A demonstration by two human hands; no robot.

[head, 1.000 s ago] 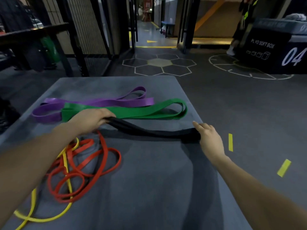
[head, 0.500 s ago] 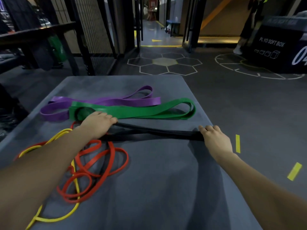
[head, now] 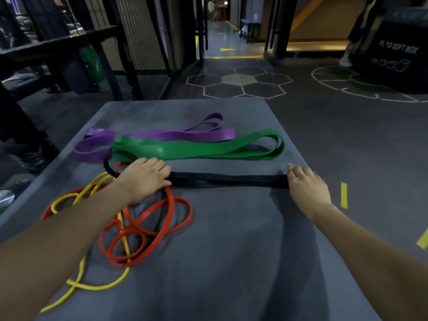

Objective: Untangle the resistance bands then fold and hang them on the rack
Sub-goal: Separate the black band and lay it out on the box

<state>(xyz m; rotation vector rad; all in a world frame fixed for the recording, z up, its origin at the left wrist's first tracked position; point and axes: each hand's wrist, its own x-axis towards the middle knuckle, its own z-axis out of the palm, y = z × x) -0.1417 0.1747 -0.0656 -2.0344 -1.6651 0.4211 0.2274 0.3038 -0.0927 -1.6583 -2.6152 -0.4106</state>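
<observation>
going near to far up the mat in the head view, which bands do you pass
Thin yellow rubber band → thin red rubber band → flat black band stretched between both hands → wide green band → wide purple band.

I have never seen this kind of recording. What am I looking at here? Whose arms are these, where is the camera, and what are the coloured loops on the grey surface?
There is no machine here. The two bare arms belong to a person who wears one camera on the head, so the single view looks forward and down, as the person's own eyes do.

The grey surface is a padded platform in a gym. On it lie resistance bands, which are long rubber loops for exercise. At the far side a purple band and a green band lie flattened, side by side. Nearer, on the left, a red band and a yellow band lie tangled together.

The left hand and the right hand rest on the two ends of a black band, which lies stretched flat between them. Whether the fingers grip it or only press it I cannot tell.
</observation>
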